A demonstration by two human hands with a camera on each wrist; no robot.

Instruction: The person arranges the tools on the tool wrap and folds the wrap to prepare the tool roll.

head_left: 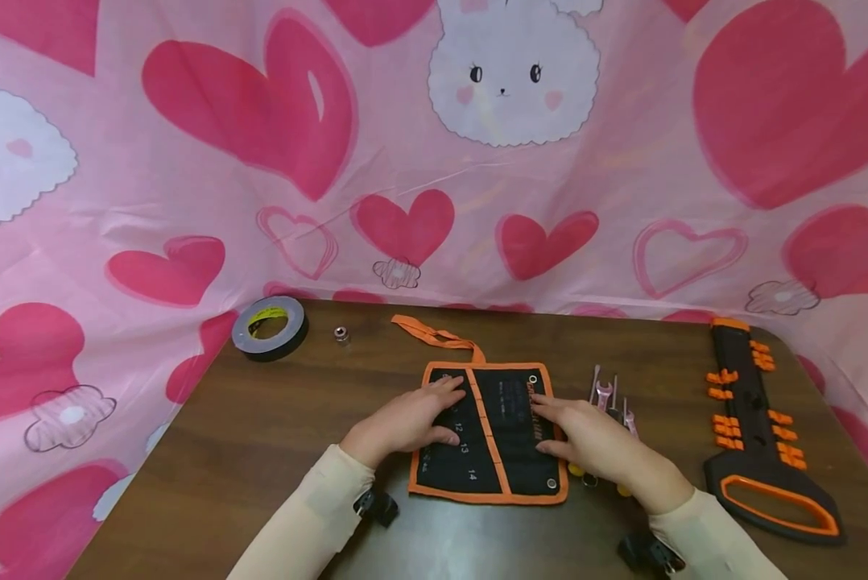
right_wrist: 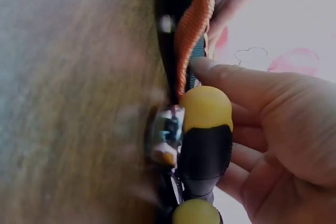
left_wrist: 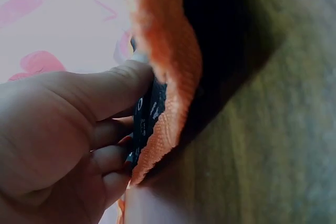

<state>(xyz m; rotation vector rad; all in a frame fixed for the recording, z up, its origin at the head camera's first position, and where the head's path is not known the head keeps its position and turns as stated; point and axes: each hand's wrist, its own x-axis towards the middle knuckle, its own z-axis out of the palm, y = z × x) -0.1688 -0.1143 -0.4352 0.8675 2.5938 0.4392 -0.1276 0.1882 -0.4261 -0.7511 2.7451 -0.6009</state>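
Note:
A black fabric tool pouch with orange trim [head_left: 517,471] lies spread flat on the table, printed with sizes such as 12, 13 and 14. My left hand [head_left: 408,423] rests on its left half, fingers extended over the numbered pockets. On the right edge lies my right hand [head_left: 601,443], its fingertips touching the black fabric. The orange binding [left_wrist: 181,82] curves past the left thumb in the left wrist view. Beneath the right palm, a screwdriver with a yellow and black handle [right_wrist: 205,150] sits beside the pouch. Pink-tinted wrenches [head_left: 604,392] and thin metal shafts show past that hand.
An orange strap [head_left: 437,334] trails from the pouch's far edge. At the back left are a roll of tape [head_left: 291,332] and a small metal socket [head_left: 341,333]. A black holder with orange clips [head_left: 749,403] lies at the right. A pink heart-patterned cloth [head_left: 477,185] hangs behind the table.

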